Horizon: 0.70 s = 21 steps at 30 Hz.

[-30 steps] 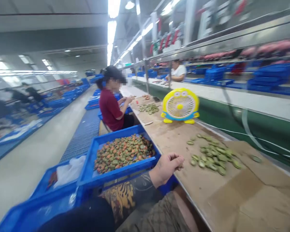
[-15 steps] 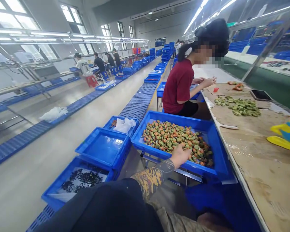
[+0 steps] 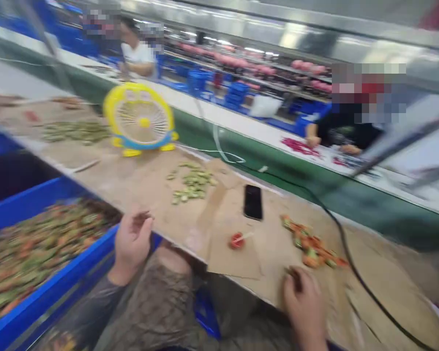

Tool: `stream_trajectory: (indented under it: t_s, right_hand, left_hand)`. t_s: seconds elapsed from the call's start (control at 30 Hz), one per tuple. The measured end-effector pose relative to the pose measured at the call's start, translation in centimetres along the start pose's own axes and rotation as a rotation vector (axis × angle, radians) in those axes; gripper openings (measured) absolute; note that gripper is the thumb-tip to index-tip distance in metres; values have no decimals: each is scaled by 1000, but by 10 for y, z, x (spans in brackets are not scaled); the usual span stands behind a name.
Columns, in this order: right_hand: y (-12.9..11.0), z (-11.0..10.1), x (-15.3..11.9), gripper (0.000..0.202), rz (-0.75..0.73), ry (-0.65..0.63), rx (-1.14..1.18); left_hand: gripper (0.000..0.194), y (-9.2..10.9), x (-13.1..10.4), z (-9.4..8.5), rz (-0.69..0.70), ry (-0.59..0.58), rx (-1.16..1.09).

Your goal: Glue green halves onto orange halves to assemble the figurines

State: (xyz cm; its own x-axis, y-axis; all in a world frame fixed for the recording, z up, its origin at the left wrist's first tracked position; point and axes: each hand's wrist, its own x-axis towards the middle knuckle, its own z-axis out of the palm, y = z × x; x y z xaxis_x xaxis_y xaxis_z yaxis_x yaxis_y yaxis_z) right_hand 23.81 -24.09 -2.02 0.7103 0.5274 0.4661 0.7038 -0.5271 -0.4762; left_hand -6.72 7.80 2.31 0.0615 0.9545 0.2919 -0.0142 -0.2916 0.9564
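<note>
Cardboard worktop point(image 3: 142, 180), white counter point(image 3: 237, 117) behind; left hand point(image 3: 132, 243), right hand point(image 3: 306, 302) curled, contents unclear.

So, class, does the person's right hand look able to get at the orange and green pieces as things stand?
Probably yes: the right hand is close to the orange and green pieces, with nothing visible between them; the black cable passes beyond the pieces.

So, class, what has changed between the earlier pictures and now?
The left hand has moved right from the blue tray toward the edge of the table; blur hides whether it holds anything. The right hand has come into view near orange pieces. The yellow fan still stands on the table.
</note>
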Motion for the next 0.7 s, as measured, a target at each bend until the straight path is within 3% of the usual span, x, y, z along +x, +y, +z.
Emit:
stream_trajectory:
  t_s: [0.17, 0.27, 0.4, 0.6, 0.7]
  right_hand:
    - [34, -14, 10, 57, 283, 168, -102]
    - [43, -11, 27, 69, 342, 201, -124]
    - [49, -3, 41, 75, 330, 174, -162]
    - [55, -6, 33, 64, 222, 87, -264]
    - [72, -5, 30, 63, 141, 62, -336]
  left_hand:
    - [14, 4, -17, 81, 465, -455, 255]
    - [18, 3, -23, 106, 519, -670, 364]
    - [18, -1, -21, 111, 479, -771, 458]
    - [14, 9, -22, 101, 452, -773, 470]
    - [9, 12, -3, 100, 452, -718, 590]
